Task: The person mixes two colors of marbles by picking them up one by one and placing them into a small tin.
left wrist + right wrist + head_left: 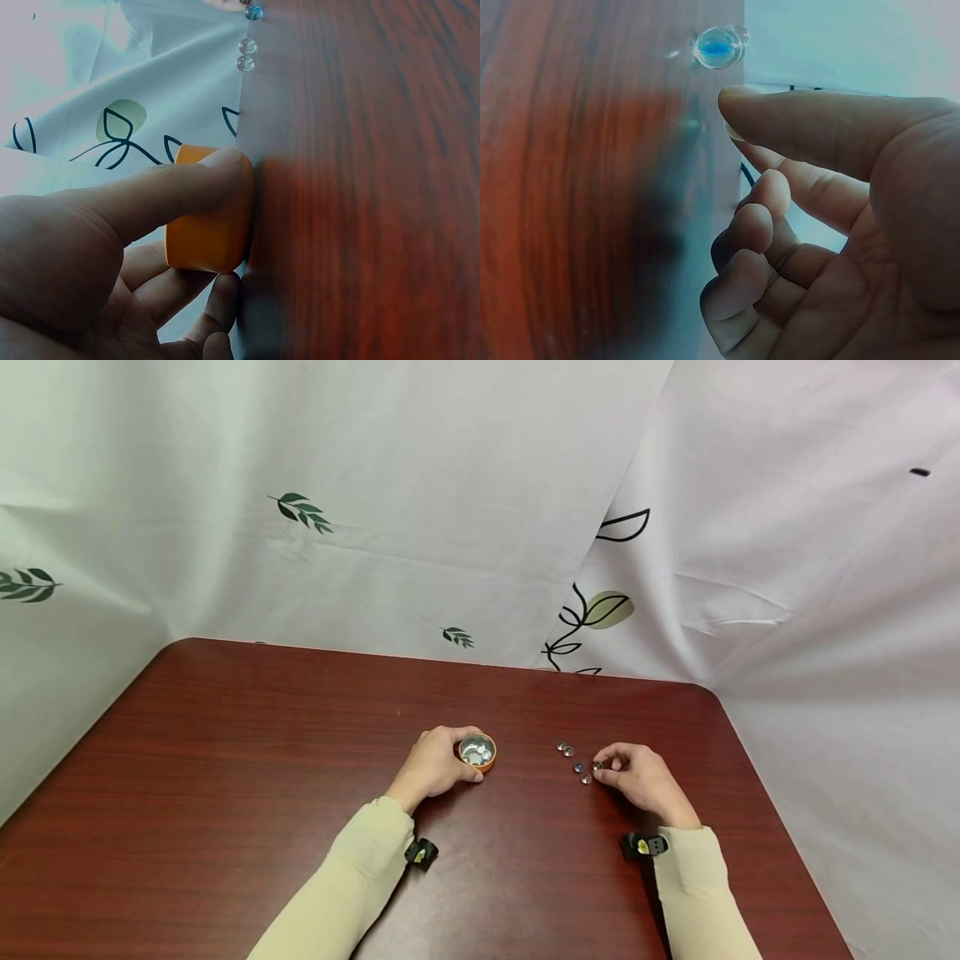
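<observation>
My left hand grips a small round orange bowl from its left side, thumb in front and fingers behind. The bowl stands upright on the table, its inside silvery and shiny. In the left wrist view, the thumb lies along the orange wall. Further right, my right hand pinches a glass marble between thumb and index finger, close to the tabletop. Several more marbles lie just left of those fingertips, among them a blue one and a clear one. The thumb mostly hides the pinched marble in the right wrist view.
The reddish-brown wooden table has rounded far corners. A white curtain with leaf prints hangs behind it and along both sides. Two further marbles sit close together between the bowl and the right hand.
</observation>
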Available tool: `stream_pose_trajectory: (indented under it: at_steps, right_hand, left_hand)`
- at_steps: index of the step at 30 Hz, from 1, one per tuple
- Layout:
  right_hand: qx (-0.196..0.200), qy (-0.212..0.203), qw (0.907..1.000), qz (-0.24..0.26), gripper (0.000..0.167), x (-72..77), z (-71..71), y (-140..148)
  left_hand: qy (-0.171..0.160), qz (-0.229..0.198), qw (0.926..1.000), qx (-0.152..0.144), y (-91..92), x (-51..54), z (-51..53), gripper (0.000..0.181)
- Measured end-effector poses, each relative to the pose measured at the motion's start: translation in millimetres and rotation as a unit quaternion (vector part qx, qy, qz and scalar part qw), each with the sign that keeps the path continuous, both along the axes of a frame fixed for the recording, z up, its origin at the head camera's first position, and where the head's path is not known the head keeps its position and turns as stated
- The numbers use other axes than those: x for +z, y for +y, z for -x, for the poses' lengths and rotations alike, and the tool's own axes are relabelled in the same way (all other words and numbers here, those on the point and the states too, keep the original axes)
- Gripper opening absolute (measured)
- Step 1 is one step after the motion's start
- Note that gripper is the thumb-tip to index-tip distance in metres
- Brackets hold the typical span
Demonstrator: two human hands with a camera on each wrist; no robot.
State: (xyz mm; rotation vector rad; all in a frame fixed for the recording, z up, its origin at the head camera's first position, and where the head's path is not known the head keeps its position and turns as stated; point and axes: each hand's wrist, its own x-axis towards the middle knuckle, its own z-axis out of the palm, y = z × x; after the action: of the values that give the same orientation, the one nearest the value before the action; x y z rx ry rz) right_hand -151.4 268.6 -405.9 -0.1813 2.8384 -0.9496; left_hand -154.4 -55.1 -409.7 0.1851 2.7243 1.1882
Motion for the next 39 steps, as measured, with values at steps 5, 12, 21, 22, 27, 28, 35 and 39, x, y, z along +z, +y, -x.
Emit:
stream_pose_trajectory:
  at_steps: [5, 12, 21, 22, 27, 28, 35, 39]
  right_hand:
    - [-0.001, 0.006, 1.0, -0.001, 0.008, 1.5, 0.1, -1]
    - [-0.003, 0.012, 0.9999, 0.001, 0.008, 3.6, -0.2, -2]
    - [0.002, 0.038, 0.9993, 0.001, 0.009, 5.6, -1.0, -5]
    - [0.002, 0.04, 0.9992, 0.002, 0.009, 6.0, -1.1, -5]
    - [-0.002, 0.049, 0.9988, 0.004, 0.009, 7.5, -1.3, -8]
    - [-0.003, 0.051, 0.9987, 0.005, 0.009, 7.9, -1.4, -9]
    - [-0.008, 0.065, 0.9978, 0.009, 0.009, 10.0, -1.8, -12]
    - [-0.01, 0.066, 0.9977, 0.011, 0.009, 11.7, -1.6, -13]
  left_hand:
    - [0.002, 0.001, 1.0, -0.002, 0.4, -0.1, 0.3, 0.058]
    - [-0.011, -0.002, 0.9999, 0.002, 0.0, -0.8, 0.4, 0.059]
    - [-0.01, -0.005, 0.9999, 0.004, -0.3, -1.6, 0.1, 0.058]
    - [-0.01, -0.005, 0.9999, 0.004, -0.3, -1.6, -0.1, 0.058]
    - [-0.011, -0.002, 0.9999, 0.005, -0.3, -0.8, -0.3, 0.059]
    - [-0.011, -0.002, 0.9999, 0.006, -0.2, -0.7, -0.3, 0.059]
    - [-0.013, -0.001, 0.9999, 0.005, -0.2, -0.9, -0.1, 0.058]
    - [-0.011, 0.0, 0.9999, 0.003, 0.0, -0.9, 0.0, 0.057]
